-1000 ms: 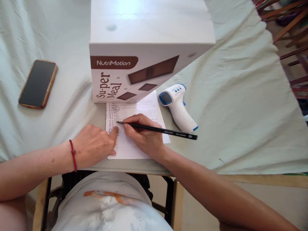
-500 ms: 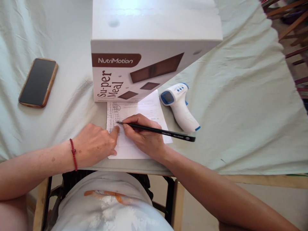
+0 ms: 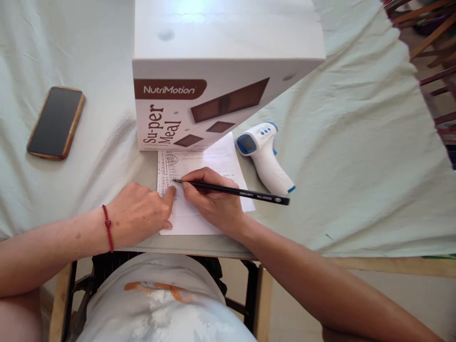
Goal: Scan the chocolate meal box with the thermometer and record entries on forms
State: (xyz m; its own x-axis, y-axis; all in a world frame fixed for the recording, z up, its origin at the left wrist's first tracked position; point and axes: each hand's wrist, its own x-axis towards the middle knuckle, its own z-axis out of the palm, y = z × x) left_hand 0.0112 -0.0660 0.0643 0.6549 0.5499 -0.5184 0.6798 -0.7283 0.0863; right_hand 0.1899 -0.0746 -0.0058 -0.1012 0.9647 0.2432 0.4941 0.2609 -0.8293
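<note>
My right hand (image 3: pixel 213 199) is closed around a black pencil (image 3: pixel 237 191). The pencil lies slanted, its tip on a sheet of paper (image 3: pixel 199 223) with dense handwriting along the left side. My left hand (image 3: pixel 140 211), with a red string bracelet (image 3: pixel 107 228) at the wrist, rests across the paper's left edge. Its index finger is stretched onto the sheet just below the pencil tip, the thumb stands apart, and the other fingers are bent under. Nothing shows in that hand. The far end of the paper is hidden by a white box.
The white NutriMotion box (image 3: pixel 171 126) stands just beyond my hands. To its right lies a white and blue infrared thermometer (image 3: pixel 267 159). A phone (image 3: pixel 56 122) in a brown case lies at the left. A pale cloth (image 3: pixel 356 166) covers the table, with wooden furniture (image 3: pixel 438 71) beyond its right edge.
The pencil has turned a little in my right hand, so different lettering shows on its barrel. Both hands stay in nearly the same place, and the view has shifted very slightly.
</note>
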